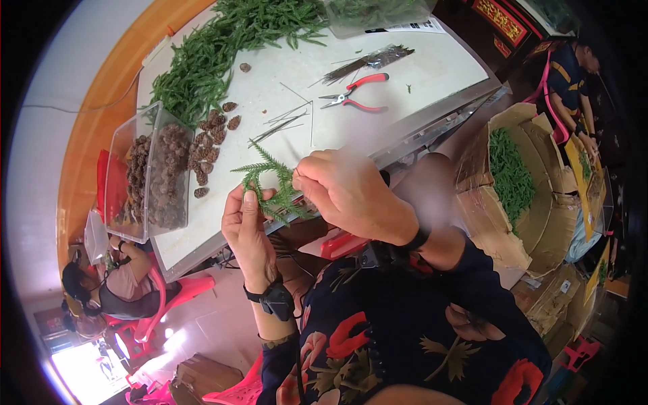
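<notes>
We hold a green sprig point(286, 196), bent into a loop, over the near edge of the white table point(432, 71). Our left hand point(248, 226) has thumb and fingers clamped on its lower left side. Our right hand point(351, 192) has thumb and forefinger together at its right edge; we cannot tell what lies between them. Beyond, red-handled pliers point(345, 99) lie right of thin wires point(287, 123), with pine cones point(206, 152) further left.

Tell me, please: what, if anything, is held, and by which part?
A curved green sprig: the left hand pinches its lower left side; the right hand pinches at its right edge.
</notes>
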`<state>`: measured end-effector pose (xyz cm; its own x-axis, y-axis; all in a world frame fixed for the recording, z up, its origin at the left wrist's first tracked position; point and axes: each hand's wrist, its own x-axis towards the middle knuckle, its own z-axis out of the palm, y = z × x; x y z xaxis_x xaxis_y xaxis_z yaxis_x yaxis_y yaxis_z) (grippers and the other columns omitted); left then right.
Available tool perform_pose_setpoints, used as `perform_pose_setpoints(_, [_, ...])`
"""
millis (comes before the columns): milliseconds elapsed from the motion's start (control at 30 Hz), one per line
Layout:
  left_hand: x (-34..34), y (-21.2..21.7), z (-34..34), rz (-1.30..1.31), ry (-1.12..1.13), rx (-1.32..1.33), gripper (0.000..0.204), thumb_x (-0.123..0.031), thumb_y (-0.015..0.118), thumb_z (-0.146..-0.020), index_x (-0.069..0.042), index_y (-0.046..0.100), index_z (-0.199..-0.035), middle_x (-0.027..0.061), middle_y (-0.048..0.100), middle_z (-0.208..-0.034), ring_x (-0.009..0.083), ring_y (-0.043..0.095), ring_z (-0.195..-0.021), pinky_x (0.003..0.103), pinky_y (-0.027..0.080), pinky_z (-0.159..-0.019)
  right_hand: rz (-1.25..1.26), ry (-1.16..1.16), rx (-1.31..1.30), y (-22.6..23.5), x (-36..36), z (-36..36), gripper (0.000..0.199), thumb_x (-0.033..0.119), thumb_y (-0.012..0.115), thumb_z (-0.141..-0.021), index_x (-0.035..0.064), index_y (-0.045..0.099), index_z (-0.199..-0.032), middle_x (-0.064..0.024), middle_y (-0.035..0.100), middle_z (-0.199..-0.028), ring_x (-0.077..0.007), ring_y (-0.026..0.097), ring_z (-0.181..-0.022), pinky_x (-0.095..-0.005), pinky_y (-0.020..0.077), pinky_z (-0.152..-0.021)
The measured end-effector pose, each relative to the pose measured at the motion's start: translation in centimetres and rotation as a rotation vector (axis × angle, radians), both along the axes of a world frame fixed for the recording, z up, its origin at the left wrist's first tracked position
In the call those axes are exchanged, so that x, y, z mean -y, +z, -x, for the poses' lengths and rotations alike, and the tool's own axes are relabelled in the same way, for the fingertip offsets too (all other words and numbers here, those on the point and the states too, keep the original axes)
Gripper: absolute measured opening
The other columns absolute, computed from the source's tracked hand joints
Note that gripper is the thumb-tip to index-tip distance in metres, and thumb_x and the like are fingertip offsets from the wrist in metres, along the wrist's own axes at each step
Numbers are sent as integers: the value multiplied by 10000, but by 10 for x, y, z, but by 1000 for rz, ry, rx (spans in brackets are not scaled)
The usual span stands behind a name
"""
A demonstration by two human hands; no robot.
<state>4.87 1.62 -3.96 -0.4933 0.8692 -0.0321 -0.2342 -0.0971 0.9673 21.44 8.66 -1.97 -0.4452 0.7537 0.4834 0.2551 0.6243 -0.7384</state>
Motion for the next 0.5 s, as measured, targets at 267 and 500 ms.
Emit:
perform_pose_setpoints(267, [5,-2,10,-2,-43,71,182,-88,604,-901,0,590,-1059,44,652,-919,83,574,-789,190,437,-664,-55,-15,68,8,0,-14,66,64,591,-827,2,583,-806,-145,567,-730,-308,560,-666,-381,432,-581])
perform_pose_setpoints(500, [4,-4,-2,-27,53,-254,169,-45,627,-879,12,594,-1035,29,650,-920,66,553,-795,189,437,-707,-133,-21,20,9,-2,-20,93,110,598,-834,20,585,-815,-134,561,-715,-306,553,-644,-370,435,-619])
